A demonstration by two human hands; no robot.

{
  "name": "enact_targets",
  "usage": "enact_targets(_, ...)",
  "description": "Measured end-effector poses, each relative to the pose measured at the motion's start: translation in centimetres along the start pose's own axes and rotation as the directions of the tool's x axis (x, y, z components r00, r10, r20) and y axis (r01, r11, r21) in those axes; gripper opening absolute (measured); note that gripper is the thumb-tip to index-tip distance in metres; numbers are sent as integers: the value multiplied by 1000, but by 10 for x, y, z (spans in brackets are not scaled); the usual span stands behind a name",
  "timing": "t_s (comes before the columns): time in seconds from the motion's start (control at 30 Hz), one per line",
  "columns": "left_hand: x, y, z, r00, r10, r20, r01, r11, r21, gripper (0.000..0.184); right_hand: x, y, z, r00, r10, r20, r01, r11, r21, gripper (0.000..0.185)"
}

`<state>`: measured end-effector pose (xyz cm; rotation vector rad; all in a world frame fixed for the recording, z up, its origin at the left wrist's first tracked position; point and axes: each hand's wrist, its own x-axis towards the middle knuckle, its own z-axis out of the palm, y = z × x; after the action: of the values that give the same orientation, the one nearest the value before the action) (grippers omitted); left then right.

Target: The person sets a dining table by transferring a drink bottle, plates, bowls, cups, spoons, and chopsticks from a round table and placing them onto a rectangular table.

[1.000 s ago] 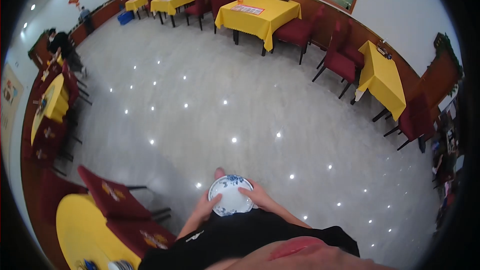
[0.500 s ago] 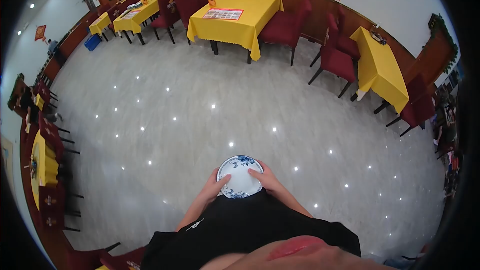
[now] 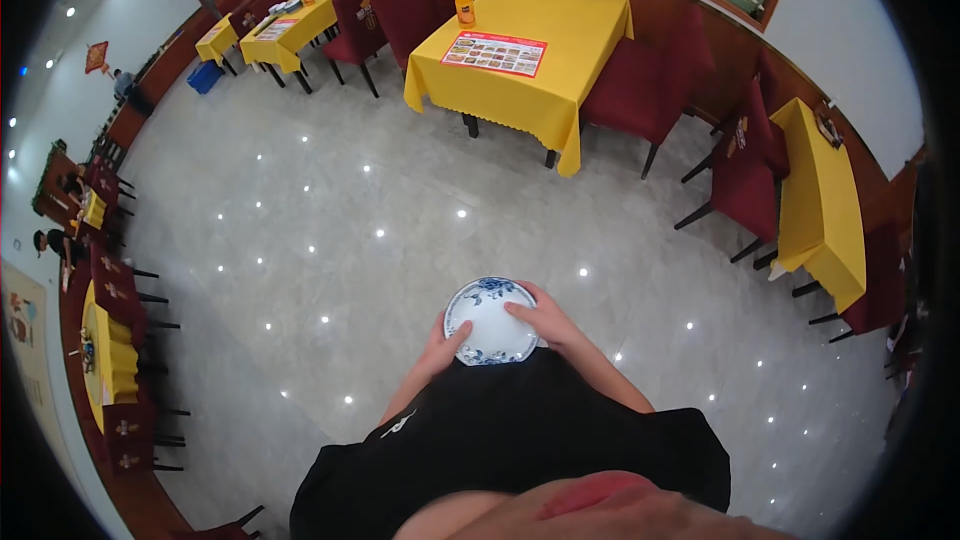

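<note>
A white plate (image 3: 490, 325) with blue flower patterns along its rim is held in front of my body, above the grey floor. My left hand (image 3: 450, 338) grips its left edge, thumb on the upper face and fingers hidden underneath. On the right edge, my right hand (image 3: 540, 312) grips it the same way, its thumb lying on the white surface. Whether more plates are stacked beneath this one, I cannot tell.
Ahead stands a table with a yellow cloth (image 3: 560, 25), bearing an orange drink bottle (image 3: 464, 4) and a menu sheet (image 3: 496, 54). Dark red chairs (image 3: 650, 75) flank it. More yellow tables line both sides. A blue crate (image 3: 204, 77) sits far left; people are at the left edge.
The table ahead looks nearer and larger, as I have moved forward. The plate stays in both hands and appears slightly higher in view.
</note>
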<state>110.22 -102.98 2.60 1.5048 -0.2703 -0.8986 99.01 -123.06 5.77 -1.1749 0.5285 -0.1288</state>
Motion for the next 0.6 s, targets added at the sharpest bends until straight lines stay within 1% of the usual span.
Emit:
enact_targets(0.07, 45, 7, -11, 999, 19, -28, -20, 1000, -25, 64, 56, -22, -1, 999, 29, 37, -23, 991, -133, 54)
enact_targets(0.1, 73, 13, -17, 998, 41, -56, -43, 998, -36, 65, 89, -23, -7, 997, 46, 55, -39, 991, -128, 57)
enact_targets(0.13, 104, 19, -21, 998, 43, -49, -46, 998, -42, 65, 119, -30, -12, 998, 44, 48, -37, 990, -134, 57)
enact_targets(0.2, 165, 38, -33, 996, 84, -22, -85, 996, -17, 66, 179, -45, -19, 999, 22, 36, -18, 993, -116, 57)
enact_targets(0.3, 273, 79, -46, 996, 70, 49, -72, 997, 39, 67, 268, -83, -33, 999, -9, -41, 3, 991, -132, 53)
enact_targets(0.33, 309, 100, -48, 997, 47, 64, -52, 995, 82, 63, 295, -102, -37, 998, 5, -61, -12, 993, -120, 53)
enact_targets(0.4, 366, 155, -42, 987, -22, 160, 39, 994, -106, 63, 344, -141, -44, 995, -3, -99, 3, 1000, 4, 53)
enact_targets(0.43, 394, 169, -41, 986, -35, 166, 52, 993, -103, 63, 362, -156, -49, 994, -40, -103, 42, 999, 19, 53)
enact_targets(0.47, 421, 184, -39, 981, -10, 196, 20, 999, -49, 62, 382, -168, -57, 993, -32, -110, 34, 999, 24, 53)
enact_targets(0.5, 445, 199, -36, 974, 5, 226, -8, 1000, 9, 62, 399, -178, -64, 987, -17, -158, 21, 1000, 24, 54)
enact_targets(0.53, 465, 214, -34, 973, -22, 229, 17, 1000, 24, 62, 414, -184, -68, 978, 4, -207, 4, 999, 35, 55)
enact_targets(0.57, 483, 230, -30, 968, -91, 234, 87, 996, 27, 62, 428, -196, -72, 966, 64, -251, -48, 996, 72, 56)
enact_targets(0.6, 509, 243, -29, 959, -153, 237, 150, 988, 31, 63, 453, -200, -80, 964, 75, -254, -52, 994, 96, 56)
